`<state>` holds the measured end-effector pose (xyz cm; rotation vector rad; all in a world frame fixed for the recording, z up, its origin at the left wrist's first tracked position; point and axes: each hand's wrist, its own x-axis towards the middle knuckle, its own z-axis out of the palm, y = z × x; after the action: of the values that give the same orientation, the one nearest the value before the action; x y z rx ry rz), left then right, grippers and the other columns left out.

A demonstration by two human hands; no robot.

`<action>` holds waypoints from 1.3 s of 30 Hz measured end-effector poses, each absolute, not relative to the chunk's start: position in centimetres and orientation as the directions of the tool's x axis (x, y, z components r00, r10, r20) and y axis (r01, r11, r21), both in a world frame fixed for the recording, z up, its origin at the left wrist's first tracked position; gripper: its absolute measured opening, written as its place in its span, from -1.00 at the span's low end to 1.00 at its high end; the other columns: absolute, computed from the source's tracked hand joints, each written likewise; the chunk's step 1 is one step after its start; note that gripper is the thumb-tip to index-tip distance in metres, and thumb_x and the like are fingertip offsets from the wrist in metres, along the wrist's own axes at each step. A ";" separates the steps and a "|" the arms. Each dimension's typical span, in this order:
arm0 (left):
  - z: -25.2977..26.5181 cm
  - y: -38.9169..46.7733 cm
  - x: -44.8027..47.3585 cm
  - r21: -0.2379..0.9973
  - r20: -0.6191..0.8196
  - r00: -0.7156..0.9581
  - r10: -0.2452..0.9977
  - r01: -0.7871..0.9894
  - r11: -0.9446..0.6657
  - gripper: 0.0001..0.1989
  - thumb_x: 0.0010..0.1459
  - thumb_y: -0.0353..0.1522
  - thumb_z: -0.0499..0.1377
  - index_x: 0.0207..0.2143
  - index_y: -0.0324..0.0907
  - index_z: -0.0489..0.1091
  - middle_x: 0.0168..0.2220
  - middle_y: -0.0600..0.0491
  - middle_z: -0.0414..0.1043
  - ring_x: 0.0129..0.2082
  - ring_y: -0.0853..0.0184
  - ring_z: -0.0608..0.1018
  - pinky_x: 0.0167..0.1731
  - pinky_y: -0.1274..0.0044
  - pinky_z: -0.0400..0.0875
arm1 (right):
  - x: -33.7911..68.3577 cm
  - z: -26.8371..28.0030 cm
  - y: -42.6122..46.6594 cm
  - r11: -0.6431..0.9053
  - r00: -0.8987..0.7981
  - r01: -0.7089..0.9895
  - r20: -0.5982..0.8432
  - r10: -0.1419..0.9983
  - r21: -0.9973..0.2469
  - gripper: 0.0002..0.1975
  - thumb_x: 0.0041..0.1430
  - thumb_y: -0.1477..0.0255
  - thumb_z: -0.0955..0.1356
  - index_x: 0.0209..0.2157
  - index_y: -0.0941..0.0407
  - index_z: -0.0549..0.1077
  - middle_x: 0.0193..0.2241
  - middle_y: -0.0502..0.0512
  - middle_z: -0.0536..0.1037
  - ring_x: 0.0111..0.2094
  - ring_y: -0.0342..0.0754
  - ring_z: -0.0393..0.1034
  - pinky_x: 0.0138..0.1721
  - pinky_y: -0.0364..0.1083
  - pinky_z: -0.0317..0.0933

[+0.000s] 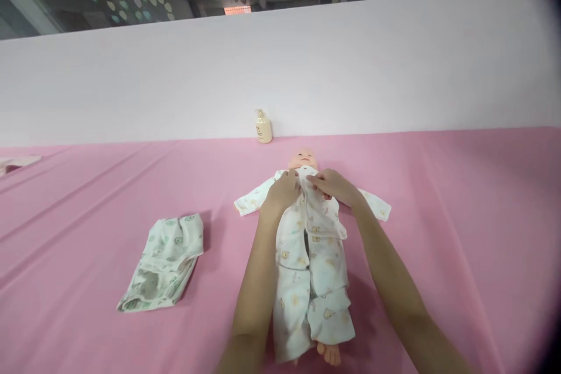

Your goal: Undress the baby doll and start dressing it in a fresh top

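Note:
A baby doll (303, 158) lies on its back, head toward the wall, dressed in a white printed baby jacket (322, 216) and matching trousers (291, 304). Its sleeves spread out to both sides, and one bare foot shows at the bottom. My left hand (284, 190) is closed on the jacket's front edge just below the doll's neck. Opposite it, my right hand (333, 184) pinches the other front edge near the collar. The jacket's front hangs slightly apart lower down. What lies under my fingertips is partly hidden.
Left of the doll lies a folded white cloth garment with green print (173, 251). A cream pump bottle (263, 128) stands against the white wall (175, 82) behind the doll. Pink cloth (438, 234) covers the table. A pale pink cloth item (20, 162) lies at the far left.

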<state>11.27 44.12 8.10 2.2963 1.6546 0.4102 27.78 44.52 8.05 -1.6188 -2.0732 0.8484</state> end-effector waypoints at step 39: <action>1.2 31.9 8.9 0.153 0.350 0.359 0.865 0.889 -0.431 -0.67 0.27 -0.33 -0.09 0.05 -0.15 0.24 -0.07 -0.07 0.32 -0.03 0.20 0.36 -0.04 0.32 0.22 | 25.0 0.5 30.7 0.251 -0.183 0.897 0.211 0.960 -0.363 -0.53 0.29 0.40 0.10 0.22 0.07 0.13 0.19 0.31 0.12 0.21 0.16 0.01 0.10 0.41 -0.11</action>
<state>8.86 31.89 1.18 2.6410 1.7076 0.6156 24.99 30.75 0.46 -1.6969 -2.1382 0.2190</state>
